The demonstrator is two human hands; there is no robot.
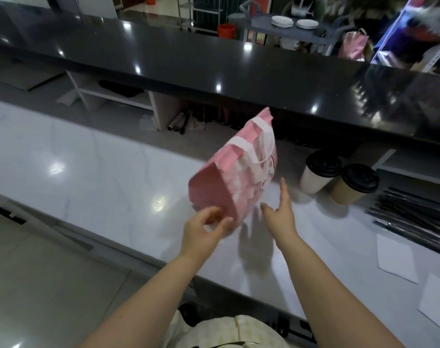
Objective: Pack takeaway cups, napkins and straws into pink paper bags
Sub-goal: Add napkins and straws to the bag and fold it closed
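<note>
A pink paper bag (235, 169) with white handles tilts over the white marble counter (93, 177), its bottom end toward me. My left hand (204, 227) has its curled fingers at the bag's lower corner; whether they grip it is unclear. My right hand (280, 209) is open with straight fingers just right of the bag, apart from it. To the right stand two takeaway cups with black lids, one white (319, 172) and one brown (353, 184). Dark wrapped straws (414, 212) lie in a pile at the far right. White napkins (397, 257) lie near the front right edge.
A raised black bar top (214, 64) runs across behind the counter, with open shelves beneath it. Beyond it are a grey trolley with plates (294, 22) and another pink bag (354, 45). The floor lies to my left.
</note>
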